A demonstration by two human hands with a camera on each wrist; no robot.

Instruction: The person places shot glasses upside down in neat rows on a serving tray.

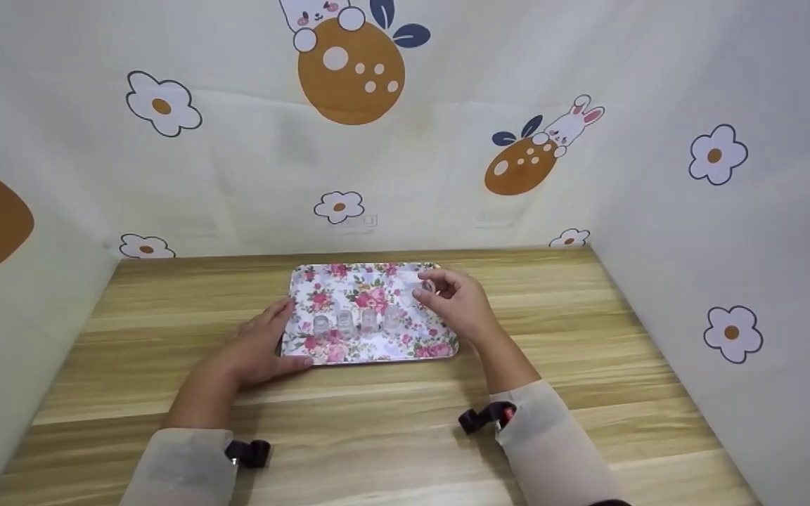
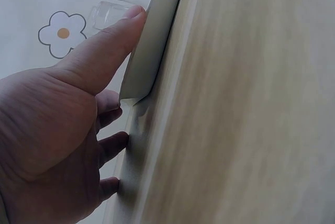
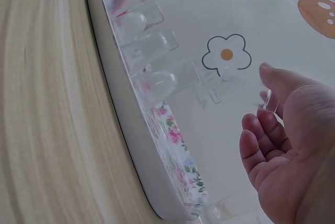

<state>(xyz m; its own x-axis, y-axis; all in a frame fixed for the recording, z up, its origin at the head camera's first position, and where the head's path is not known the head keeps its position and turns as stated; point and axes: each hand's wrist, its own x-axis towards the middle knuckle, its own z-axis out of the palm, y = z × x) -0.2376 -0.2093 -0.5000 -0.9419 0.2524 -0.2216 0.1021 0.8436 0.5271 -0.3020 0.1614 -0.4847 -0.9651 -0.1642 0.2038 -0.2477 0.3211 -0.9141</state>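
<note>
A floral tray lies on the wooden table, with several small clear bottles standing in a row toward its near side. My left hand holds the tray's near left corner. Its thumb lies along the near rim in the left wrist view, while the other fingers reach along the left side. Over the tray's right part, my right hand pinches a small clear piece between thumb and fingers. In the right wrist view this see-through piece is blurred and partly hidden, so its full shape is unclear.
Another clear bottle shows low in the right wrist view, by the tray's corner. Pale printed sheets enclose the table at the back and both sides. Black wrist cameras sit at both sleeves.
</note>
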